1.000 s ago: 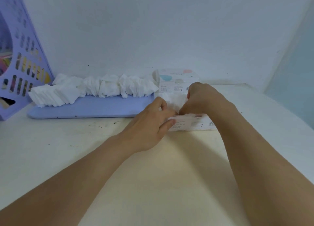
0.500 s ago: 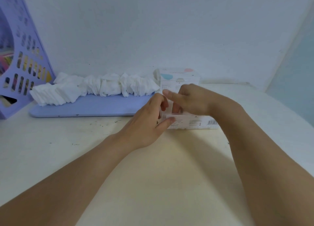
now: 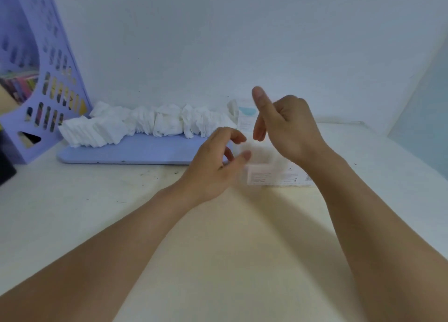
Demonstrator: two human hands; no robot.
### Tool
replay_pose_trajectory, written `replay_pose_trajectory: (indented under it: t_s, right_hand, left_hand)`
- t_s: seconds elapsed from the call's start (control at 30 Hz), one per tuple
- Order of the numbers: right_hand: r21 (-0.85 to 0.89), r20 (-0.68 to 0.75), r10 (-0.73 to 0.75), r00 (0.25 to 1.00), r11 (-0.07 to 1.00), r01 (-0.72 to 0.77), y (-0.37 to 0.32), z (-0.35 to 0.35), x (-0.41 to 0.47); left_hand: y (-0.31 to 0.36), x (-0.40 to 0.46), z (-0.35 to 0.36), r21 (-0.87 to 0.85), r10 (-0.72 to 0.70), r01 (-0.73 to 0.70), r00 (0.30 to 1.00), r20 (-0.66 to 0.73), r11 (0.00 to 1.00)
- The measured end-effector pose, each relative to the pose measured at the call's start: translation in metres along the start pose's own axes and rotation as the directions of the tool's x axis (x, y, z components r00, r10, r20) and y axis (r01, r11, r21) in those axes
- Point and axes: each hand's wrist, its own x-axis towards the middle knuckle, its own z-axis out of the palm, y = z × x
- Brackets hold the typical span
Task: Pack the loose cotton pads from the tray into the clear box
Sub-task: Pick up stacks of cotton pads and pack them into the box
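Both hands are hovering over the clear box [image 3: 271, 173], loosely curled and holding nothing: the left hand [image 3: 215, 166] and the right hand [image 3: 288, 127]. The cotton pads [image 3: 145, 125] are lying on the tray [image 3: 135, 152], left of the box.

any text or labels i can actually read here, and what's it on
None can be read.
Clear box: front label has rows of small print and a barcode at its right end, all too blurred to read.
Box lid: a blue shape above fine print, too small to read.
Purple file rack: coloured spines show through its slots, no legible text.
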Motion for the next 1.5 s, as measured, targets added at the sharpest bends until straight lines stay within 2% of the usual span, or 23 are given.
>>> replay_pose_trajectory:
  t_s: [0.07,0.1,0.2,0.27,0.37,0.47,0.7,0.8,0.93,1.07,1.2,1.27,1.33,1.4,1.5]
  right_hand:
    - [0.217,-0.078,-0.053,0.995,0.974,0.069,-0.012,0.014,-0.006]
    - [0.273,-0.059,-0.055,0.997,0.959,0.069,-0.019,0.027,-0.009]
    - [0.312,0.159,-0.009,0.987,0.949,-0.042,-0.039,0.073,-0.011]
    - [0.261,0.263,0.018,0.965,0.961,-0.089,-0.056,0.106,-0.001]
    - [0.219,0.359,0.047,0.932,0.967,-0.133,-0.077,0.153,0.018]
    - [0.176,0.409,0.088,0.908,0.969,-0.174,-0.089,0.198,0.042]
    - [0.114,0.411,0.158,0.898,0.968,-0.223,-0.101,0.270,0.077]
    - [0.089,0.376,0.199,0.905,0.964,-0.249,-0.104,0.293,0.082]
    - [0.065,0.356,0.219,0.909,0.964,-0.258,-0.107,0.306,0.083]
    - [0.126,0.347,0.184,0.920,0.963,-0.240,-0.115,0.310,0.084]
    - [0.142,0.338,0.131,0.932,0.972,-0.187,-0.118,0.306,0.078]
    - [0.171,0.287,0.083,0.954,0.976,-0.136,-0.112,0.297,0.074]
    - [0.114,0.240,0.053,0.969,0.990,-0.082,-0.104,0.279,0.069]
    - [0.100,0.230,0.035,0.973,0.993,-0.060,-0.098,0.258,0.064]
    - [-0.028,0.239,0.046,0.970,0.999,-0.040,-0.086,0.222,0.052]
  left_hand:
    - [0.005,0.005,-0.018,-0.092,-0.078,0.060,0.975,-0.206,0.994]
    - [0.002,0.010,-0.033,-0.140,-0.149,0.110,0.940,-0.307,0.984]
    - [-0.017,0.020,-0.093,-0.202,-0.367,0.308,0.800,-0.474,0.930]
    - [-0.033,0.016,-0.136,-0.072,-0.355,0.384,0.745,-0.564,0.921]
    - [-0.065,-0.007,-0.190,0.236,-0.213,0.463,0.726,-0.654,0.854]
    - [-0.102,-0.032,-0.222,0.227,-0.233,0.543,0.650,-0.723,0.809]
    - [-0.139,-0.033,-0.214,0.018,-0.428,0.559,0.655,-0.622,0.829]
    - [-0.146,-0.031,-0.218,-0.078,-0.519,0.591,0.629,-0.578,0.803]
    - [-0.149,-0.031,-0.219,-0.226,-0.583,0.552,0.642,-0.498,0.802]
    - [-0.147,-0.028,-0.220,-0.322,-0.626,0.540,0.625,-0.466,0.778]
    - [-0.142,-0.029,-0.215,-0.219,-0.531,0.493,0.682,-0.503,0.842]
    - [-0.136,-0.027,-0.208,-0.129,-0.482,0.490,0.714,-0.508,0.862]
    - [-0.126,-0.023,-0.195,-0.058,-0.425,0.455,0.768,-0.478,0.888]
    - [-0.110,-0.019,-0.178,-0.085,-0.411,0.415,0.812,-0.415,0.906]
    - [-0.081,-0.018,-0.146,-0.291,-0.472,0.401,0.848,-0.240,0.869]
